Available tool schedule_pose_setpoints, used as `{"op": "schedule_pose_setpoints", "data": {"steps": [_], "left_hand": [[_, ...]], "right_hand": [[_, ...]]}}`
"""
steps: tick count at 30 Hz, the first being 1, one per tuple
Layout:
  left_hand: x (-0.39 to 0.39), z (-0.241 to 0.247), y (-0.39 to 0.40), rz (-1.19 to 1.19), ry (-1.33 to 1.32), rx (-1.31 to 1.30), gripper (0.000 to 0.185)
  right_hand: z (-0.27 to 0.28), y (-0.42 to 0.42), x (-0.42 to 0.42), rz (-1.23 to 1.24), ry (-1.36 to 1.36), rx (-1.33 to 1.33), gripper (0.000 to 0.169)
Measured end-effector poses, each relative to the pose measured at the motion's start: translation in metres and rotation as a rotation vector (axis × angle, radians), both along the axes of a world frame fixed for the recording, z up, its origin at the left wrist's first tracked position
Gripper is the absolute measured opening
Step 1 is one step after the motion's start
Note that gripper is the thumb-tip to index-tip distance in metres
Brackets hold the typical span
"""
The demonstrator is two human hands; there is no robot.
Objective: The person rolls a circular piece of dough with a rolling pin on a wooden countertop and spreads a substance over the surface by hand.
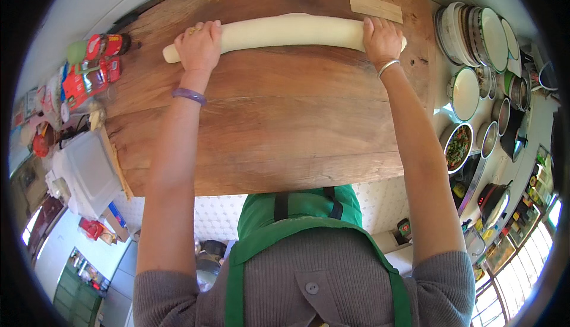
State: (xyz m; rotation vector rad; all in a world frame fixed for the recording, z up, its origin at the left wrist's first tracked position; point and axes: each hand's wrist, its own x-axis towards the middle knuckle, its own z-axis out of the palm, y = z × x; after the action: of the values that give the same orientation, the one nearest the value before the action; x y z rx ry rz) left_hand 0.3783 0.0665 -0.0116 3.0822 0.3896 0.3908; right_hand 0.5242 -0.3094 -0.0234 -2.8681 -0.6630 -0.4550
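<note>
A long, thick roll of pale dough (pixel 291 32) lies crosswise near the far side of a wooden board (pixel 294 117). My left hand (pixel 199 45), with a ring and a purple bangle at the wrist, is wrapped over the roll near its left end. Over the right end my right hand (pixel 382 39), wearing a silver bangle, closes in the same way. Short rounded ends of the roll stick out past both hands. Whether a rolling pin is inside the dough cannot be seen.
A flat wooden strip (pixel 376 8) lies behind my right hand. Stacked enamel plates (pixel 493 39) and a bowl of chopped filling (pixel 458 148) stand to the right. Red packets and jars (pixel 89 77) crowd the left edge, and a long dark tool (pixel 156 4) lies at the back left.
</note>
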Motion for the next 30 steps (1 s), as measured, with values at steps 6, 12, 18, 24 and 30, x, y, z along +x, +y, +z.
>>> {"op": "schedule_pose_setpoints", "data": {"steps": [6,12,18,24,30], "left_hand": [[-0.143,0.021,-0.062,-0.03,0.163,-0.155,0.028],[-0.265,0.018,-0.104,-0.101,0.207,-0.248,0.025],[-0.095,0.035,-0.05,-0.055,-0.04,-0.198,0.035],[-0.057,-0.002,-0.044,-0.057,0.041,-0.196,0.042],[0.03,0.009,-0.004,-0.064,-0.062,-0.18,0.04]], "right_hand": [[0.017,-0.062,-0.163,-0.001,0.179,-0.029,0.02],[0.013,-0.121,-0.292,-0.017,0.263,-0.057,0.02],[0.04,-0.054,-0.131,-0.152,0.119,0.079,0.028],[-0.002,-0.042,-0.09,-0.039,0.036,0.01,0.036],[0.021,-0.023,0.014,-0.034,-0.084,0.286,0.032]]}}
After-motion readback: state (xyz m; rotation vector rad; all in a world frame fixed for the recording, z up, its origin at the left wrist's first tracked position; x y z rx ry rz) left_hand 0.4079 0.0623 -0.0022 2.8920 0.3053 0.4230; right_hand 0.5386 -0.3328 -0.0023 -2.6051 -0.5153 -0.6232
